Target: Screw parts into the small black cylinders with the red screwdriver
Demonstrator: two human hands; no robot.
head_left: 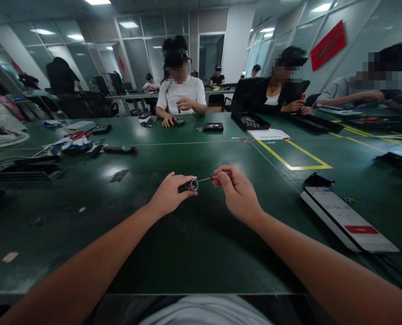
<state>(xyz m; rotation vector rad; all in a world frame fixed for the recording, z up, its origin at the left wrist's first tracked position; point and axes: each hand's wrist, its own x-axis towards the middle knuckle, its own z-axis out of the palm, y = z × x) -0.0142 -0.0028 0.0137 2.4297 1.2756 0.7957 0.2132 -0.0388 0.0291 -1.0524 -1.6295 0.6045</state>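
Note:
Just above the green table (201, 253), my left hand (168, 195) grips a short dark cylinder (193, 184) between thumb and fingers. Its round, metal-rimmed end faces me; the rest is hidden by the fingers, and I cannot make out what kind of part it is. My right hand (238, 192) is closed on the red handle of a thin screwdriver (205, 179). The screwdriver's metal shaft points left, its tip at the rim of the cylinder. Whether the tip goes inside or only touches the edge, I cannot tell.
On the right lies a phone (351, 219) on a white box, a cable beside it. Gloves (74, 143) and a dark tube-shaped tool (120, 149) are at the left. Across the table, a person in white (182, 97) handles small parts near a black tray (213, 127).

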